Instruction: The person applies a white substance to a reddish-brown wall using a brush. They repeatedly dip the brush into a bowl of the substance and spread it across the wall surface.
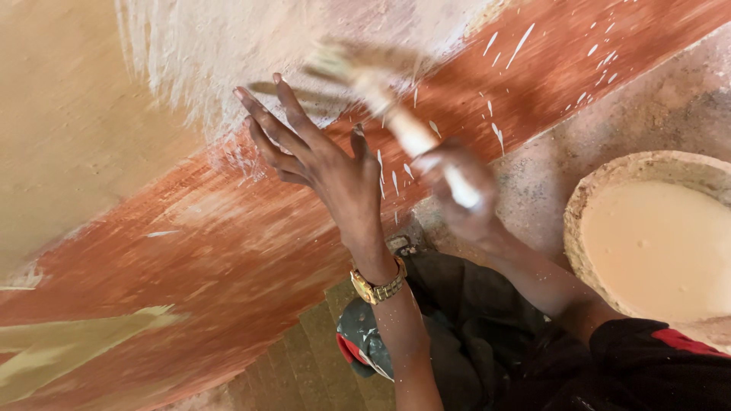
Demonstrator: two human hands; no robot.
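A left hand (320,156), fingers spread flat, braces against the reddish wall band (228,251) at the fresh pale coat's edge; the blurred right hand (461,194) grips a paintbrush (381,95), beside a bucket of cream paint (655,236) at right.

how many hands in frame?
2. Left hand spread flat against the wall; right hand, blurred, gripping a brush. None appear hidden.

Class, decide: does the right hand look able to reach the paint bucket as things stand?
Probably yes: the right hand, holding a brush, sits beside the bucket, with only bare floor between them.
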